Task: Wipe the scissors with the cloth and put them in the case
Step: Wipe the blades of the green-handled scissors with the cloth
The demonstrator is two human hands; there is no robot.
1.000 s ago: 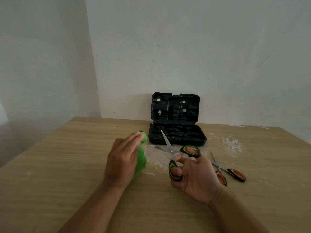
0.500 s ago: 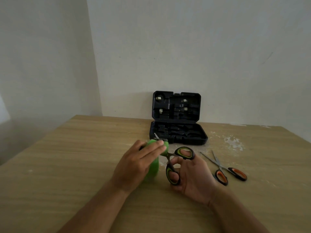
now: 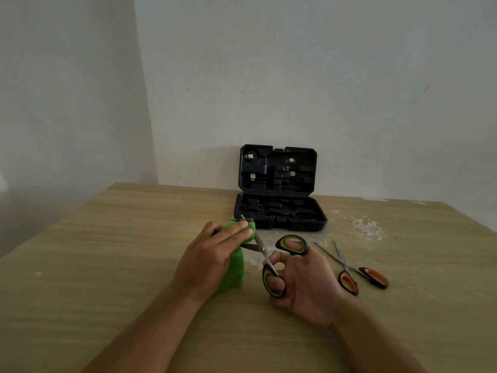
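with the left hand (image 3: 212, 261) pinching the green cloth (image 3: 233, 270) around the blades and the right hand (image 3: 304, 286) gripping the green-handled scissors (image 3: 271, 261) above the worktop (image 3: 107, 265), draw the cloth tipward before reaching the open case (image 3: 279, 208).

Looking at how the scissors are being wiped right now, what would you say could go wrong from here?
The green-handled scissors are open, and the left hand pinches the green cloth around a blade, so an edge might nick a finger. The orange-handled scissors lie open near the right hand, which could bump them.
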